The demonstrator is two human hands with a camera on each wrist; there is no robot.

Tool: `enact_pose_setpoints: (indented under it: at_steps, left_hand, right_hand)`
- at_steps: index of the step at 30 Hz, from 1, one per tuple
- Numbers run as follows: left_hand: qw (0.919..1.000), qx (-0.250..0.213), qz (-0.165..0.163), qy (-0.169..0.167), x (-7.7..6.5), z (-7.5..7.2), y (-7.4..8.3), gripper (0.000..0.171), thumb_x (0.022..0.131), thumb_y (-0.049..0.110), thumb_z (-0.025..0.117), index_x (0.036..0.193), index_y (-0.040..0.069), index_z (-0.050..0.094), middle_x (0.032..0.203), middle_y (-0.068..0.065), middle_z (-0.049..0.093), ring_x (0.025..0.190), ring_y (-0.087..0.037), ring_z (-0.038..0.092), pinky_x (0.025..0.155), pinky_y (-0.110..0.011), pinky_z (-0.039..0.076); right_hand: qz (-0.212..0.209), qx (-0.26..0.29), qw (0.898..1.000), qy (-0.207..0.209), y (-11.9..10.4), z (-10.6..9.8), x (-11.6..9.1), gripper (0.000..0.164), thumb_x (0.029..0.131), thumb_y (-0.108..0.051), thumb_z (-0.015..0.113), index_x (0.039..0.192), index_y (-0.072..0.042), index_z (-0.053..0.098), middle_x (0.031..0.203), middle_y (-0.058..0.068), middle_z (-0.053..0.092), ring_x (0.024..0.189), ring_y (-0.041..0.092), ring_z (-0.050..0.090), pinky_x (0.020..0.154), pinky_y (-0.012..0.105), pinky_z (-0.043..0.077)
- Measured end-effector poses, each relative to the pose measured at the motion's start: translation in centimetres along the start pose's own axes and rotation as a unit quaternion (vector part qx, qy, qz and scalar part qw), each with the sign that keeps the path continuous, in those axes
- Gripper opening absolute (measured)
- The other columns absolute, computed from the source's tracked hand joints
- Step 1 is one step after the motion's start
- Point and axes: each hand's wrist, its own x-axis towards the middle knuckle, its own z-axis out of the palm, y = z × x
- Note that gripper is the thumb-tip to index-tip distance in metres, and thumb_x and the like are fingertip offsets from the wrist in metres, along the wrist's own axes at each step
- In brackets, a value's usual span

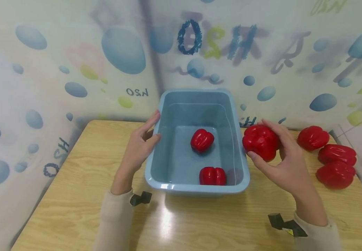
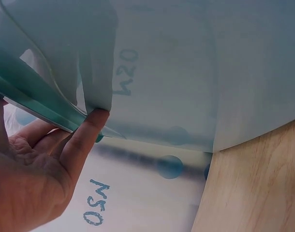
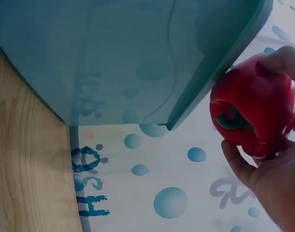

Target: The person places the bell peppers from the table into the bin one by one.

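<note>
The person has both hands at a light blue bin (image 1: 184, 188), which stands beside the far edge of the wooden bench (image 1: 71, 181), around its middle. The left hand (image 1: 137, 148) has its fingers rather straight and parted; it touches the bin's left rim. The right hand (image 1: 291, 167) holds the gripped pepper (image 1: 261, 141), red, between thumb and fingers, just beside the right rim, above the bench. Whether this pepper touches the rim, I cannot tell. Inside the bin, one middle pepper (image 1: 202, 141) lies near the floor's centre and one near pepper (image 1: 212, 176) by the near wall. Three other peppers (image 1: 337, 154) lie toward the bench's far right corner.
</note>
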Motion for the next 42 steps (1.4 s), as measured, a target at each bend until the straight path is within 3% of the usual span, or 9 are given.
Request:
enact_pose_setpoints:
  at_steps: [5, 12, 21, 29, 42]
  left_hand:
    - [1.0000, 0.000, -0.002, 0.000, 0.2, 0.1, 0.1, 0.064, 0.100, 0.004, 0.058, 0.161, 0.017, 0.044, 0.172, 0.006, 0.036, 0.153, -0.038, 0.047, 0.118, -0.062, 0.045]
    - [1.0000, -0.002, -0.006, 0.000, 0.1, 0.1, 0.1, 0.064, 0.100, 0.003, 0.057, 0.161, 0.017, 0.044, 0.172, 0.008, 0.035, 0.153, -0.038, 0.047, 0.119, -0.061, 0.045]
    - [0.9999, -0.007, -0.007, -0.003, 0.2, 0.2, 0.1, 0.064, 0.100, 0.003, 0.058, 0.161, 0.018, 0.044, 0.173, 0.008, 0.035, 0.151, -0.040, 0.049, 0.118, -0.063, 0.045]
    - [0.9999, -0.009, -0.005, 0.004, 0.1, 0.1, 0.0, 0.064, 0.099, 0.003, 0.058, 0.161, 0.017, 0.045, 0.172, 0.008, 0.036, 0.151, -0.038, 0.049, 0.119, -0.062, 0.044]
    - [0.9999, -0.015, -0.004, 0.006, 0.0, 0.1, 0.0, 0.065, 0.099, 0.002, 0.057, 0.161, 0.018, 0.045, 0.172, 0.007, 0.036, 0.150, -0.041, 0.049, 0.118, -0.063, 0.045]
  right_hand:
    - [0.010, 0.014, 1.000, 0.007, 0.0, 0.1, 0.0, 0.099, 0.062, 0.015, 0.086, 0.152, -0.004, 0.049, 0.148, -0.009, 0.058, 0.131, 0.014, 0.055, 0.096, 0.004, 0.051]
    - [-0.010, 0.005, 1.000, -0.002, 0.1, 0.4, 0.3, 0.096, 0.062, 0.014, 0.086, 0.150, -0.004, 0.053, 0.143, -0.015, 0.057, 0.128, 0.012, 0.057, 0.095, 0.004, 0.051]
    - [0.022, 0.004, 1.000, 0.012, -0.3, 1.0, 0.5, 0.100, 0.065, 0.009, 0.088, 0.155, -0.007, 0.045, 0.147, -0.016, 0.053, 0.134, 0.012, 0.053, 0.096, 0.004, 0.050]
    - [-0.003, 0.010, 1.000, 0.007, 0.0, 1.6, 1.4, 0.097, 0.066, 0.008, 0.088, 0.152, -0.005, 0.047, 0.147, -0.011, 0.054, 0.135, 0.014, 0.053, 0.097, 0.005, 0.051]
    - [0.028, 0.034, 0.999, 0.017, 0.1, 2.6, 1.7, 0.095, 0.070, 0.006, 0.088, 0.154, -0.009, 0.044, 0.149, -0.007, 0.054, 0.135, 0.018, 0.052, 0.096, 0.008, 0.053]
